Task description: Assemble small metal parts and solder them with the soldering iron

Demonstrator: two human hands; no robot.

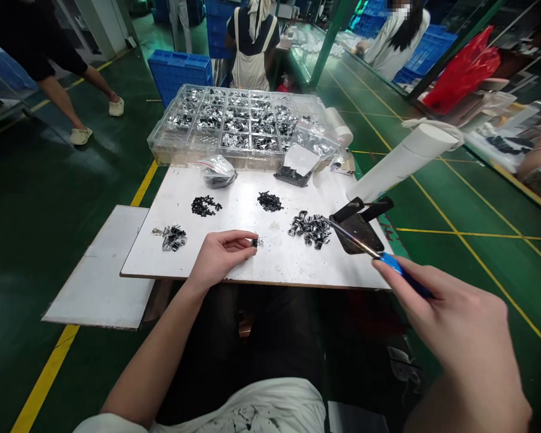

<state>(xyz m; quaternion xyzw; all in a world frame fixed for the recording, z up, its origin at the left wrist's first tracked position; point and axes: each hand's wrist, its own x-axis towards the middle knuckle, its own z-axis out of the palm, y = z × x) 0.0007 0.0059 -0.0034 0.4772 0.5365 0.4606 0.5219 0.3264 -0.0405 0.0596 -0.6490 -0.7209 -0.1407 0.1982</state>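
My left hand (223, 255) pinches a small black and clear part (255, 242) just above the white board (216, 225). In my right hand (460, 319) is a blue-handled tool (403, 273) with a long thin metal shaft. Its tip reaches the right side of a pile of shiny black pieces (313, 230), beside a black holder (359, 231). Two piles of small black parts, one at the left (204, 205) and one near the middle (269, 201), lie farther back. Clear and dark pieces (174, 238) are heaped left of my left hand.
A clear compartment box (162, 147) full of small parts stands at the back. Before it lie two plastic bags (219, 171) (295, 165). A white roll (406, 159) leans at the right. Blue crates (180, 75) and several people are beyond; one person's legs (65, 99) show at left.
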